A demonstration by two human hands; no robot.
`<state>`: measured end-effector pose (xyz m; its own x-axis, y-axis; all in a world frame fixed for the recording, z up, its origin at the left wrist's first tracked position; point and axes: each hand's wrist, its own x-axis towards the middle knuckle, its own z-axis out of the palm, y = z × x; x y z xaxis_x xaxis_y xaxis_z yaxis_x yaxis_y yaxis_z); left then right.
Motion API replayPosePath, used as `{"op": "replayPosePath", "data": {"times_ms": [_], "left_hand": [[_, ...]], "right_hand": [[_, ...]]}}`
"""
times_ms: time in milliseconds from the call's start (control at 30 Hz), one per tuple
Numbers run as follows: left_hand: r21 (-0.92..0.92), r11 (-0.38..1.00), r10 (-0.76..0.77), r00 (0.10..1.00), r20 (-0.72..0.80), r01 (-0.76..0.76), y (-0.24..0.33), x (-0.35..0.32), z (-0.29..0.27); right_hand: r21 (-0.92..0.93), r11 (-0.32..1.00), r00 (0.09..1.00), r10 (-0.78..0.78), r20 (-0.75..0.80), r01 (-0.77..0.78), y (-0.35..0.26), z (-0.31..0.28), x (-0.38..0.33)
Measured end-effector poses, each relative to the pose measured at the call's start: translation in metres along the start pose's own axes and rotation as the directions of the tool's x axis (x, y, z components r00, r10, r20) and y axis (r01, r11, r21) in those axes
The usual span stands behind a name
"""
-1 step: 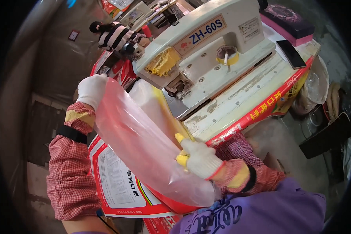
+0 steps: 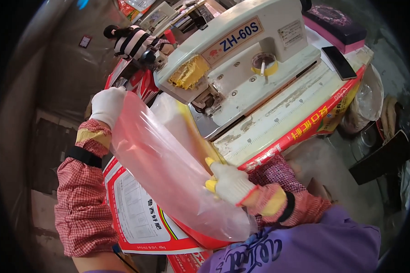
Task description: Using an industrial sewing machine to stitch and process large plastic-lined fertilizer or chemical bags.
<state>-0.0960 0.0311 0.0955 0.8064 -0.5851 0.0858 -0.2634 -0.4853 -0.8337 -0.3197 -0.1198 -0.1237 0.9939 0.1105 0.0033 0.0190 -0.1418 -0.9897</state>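
A pinkish translucent plastic film bag point(image 2: 161, 164) stretches in front of me from upper left to lower right. My left hand point(image 2: 106, 107), in a white glove, is closed on its upper left corner; the fingertips are partly hidden. Over the film's lower right edge lies my right hand point(image 2: 234, 182), gloved in white with yellow fingertips. Its two visible yellow digits are spread apart and touch the film; the other fingers are hidden. Beyond the film stands a pale sewing machine point(image 2: 241, 77) with its needle area point(image 2: 209, 102) past the film's far side.
Red-and-white printed sacks point(image 2: 136, 214) lie beneath the film. A yellow tape roll point(image 2: 265, 64) sits on the machine, and a black phone point(image 2: 338, 63) and dark pink-edged box point(image 2: 335, 27) lie at the table's right end. Another person point(image 2: 134, 43) in stripes is at the back left.
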Motion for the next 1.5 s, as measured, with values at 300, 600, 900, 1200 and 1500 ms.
{"op": "replayPosePath", "data": {"times_ms": [300,600,900,1200,1500], "left_hand": [[-0.083,0.967,-0.208,0.937,0.281,0.239,-0.048,0.031,0.017],[-0.422,0.904,-0.189,0.944,-0.27,0.061,0.151,0.045,0.121],[-0.585,0.709,-0.153,0.724,-0.672,-0.394,0.182,0.028,0.107],[-0.939,0.283,0.049,0.98,-0.19,-0.196,0.182,0.028,0.153],[-0.753,0.649,-0.009,0.988,-0.151,-0.109,0.163,0.025,0.072]], "right_hand": [[-0.331,0.921,0.95,-0.107,0.293,0.205,-0.02,0.017,0.029],[-0.117,0.966,0.972,-0.234,-0.023,0.23,-0.013,-0.007,-0.023],[-0.132,0.942,0.948,0.315,0.036,-0.308,0.045,-0.076,-0.078],[-0.392,0.897,0.976,0.219,-0.004,-0.203,0.017,-0.079,-0.079],[-0.622,0.739,0.966,-0.203,0.158,0.257,0.02,-0.068,-0.052]]}}
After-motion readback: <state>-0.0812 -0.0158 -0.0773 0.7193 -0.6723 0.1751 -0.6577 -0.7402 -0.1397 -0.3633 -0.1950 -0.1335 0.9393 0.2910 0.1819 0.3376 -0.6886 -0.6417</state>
